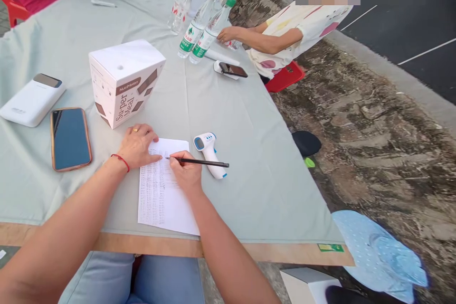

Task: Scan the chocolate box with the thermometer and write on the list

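Note:
A sheet of paper (178,209) with columns of handwriting lies before me near the table's front edge. My left hand (137,147) rests at its upper left, fingers spread, the thumb on the page. In my right hand (187,173) is a black pen (203,162), its tip at the paper's upper part and its back end pointing right. Just right of that hand, a white and blue infrared thermometer (210,154) lies on the cloth, partly behind the pen. Beyond my left hand stands a white and brown Super Meal box (124,80).
Left of the box lie a phone (71,138) and a white power bank (33,99). Several water bottles (199,33) stand farther back. Another phone (233,70) lies near the right edge. Two people sit at the table. A light blue hat (377,247) is at lower right.

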Motion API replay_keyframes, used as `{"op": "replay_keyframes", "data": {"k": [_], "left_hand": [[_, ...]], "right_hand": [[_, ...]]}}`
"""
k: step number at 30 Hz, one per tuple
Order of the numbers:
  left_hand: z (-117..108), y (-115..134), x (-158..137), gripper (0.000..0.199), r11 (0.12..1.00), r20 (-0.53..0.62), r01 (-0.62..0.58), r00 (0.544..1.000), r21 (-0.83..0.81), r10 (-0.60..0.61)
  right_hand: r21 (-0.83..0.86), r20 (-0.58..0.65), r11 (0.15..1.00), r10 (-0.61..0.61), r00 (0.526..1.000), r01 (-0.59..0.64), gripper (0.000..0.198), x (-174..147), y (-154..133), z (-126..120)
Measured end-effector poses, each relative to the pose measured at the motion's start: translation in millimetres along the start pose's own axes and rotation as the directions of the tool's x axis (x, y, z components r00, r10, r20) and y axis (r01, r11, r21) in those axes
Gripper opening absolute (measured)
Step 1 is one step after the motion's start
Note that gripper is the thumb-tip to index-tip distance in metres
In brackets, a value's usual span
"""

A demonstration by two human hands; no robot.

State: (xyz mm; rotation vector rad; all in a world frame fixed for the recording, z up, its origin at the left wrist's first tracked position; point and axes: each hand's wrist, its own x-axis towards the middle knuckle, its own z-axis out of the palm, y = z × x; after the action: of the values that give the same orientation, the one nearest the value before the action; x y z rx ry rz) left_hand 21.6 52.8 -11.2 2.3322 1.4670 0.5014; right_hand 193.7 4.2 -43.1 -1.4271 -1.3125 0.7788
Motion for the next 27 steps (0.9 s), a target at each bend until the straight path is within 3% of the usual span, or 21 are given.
{"op": "replay_keyframes", "data": {"k": [27], "left_hand": [[2.5,-1.2,0.1,0.041,1.0,-0.013,-0.003,1.0,-0.012,0.003]], "right_hand": [[-0.059,0.037,0.998,0.017,0.999,-0.015,0.018,-0.5,-6.1,-0.4]]}}
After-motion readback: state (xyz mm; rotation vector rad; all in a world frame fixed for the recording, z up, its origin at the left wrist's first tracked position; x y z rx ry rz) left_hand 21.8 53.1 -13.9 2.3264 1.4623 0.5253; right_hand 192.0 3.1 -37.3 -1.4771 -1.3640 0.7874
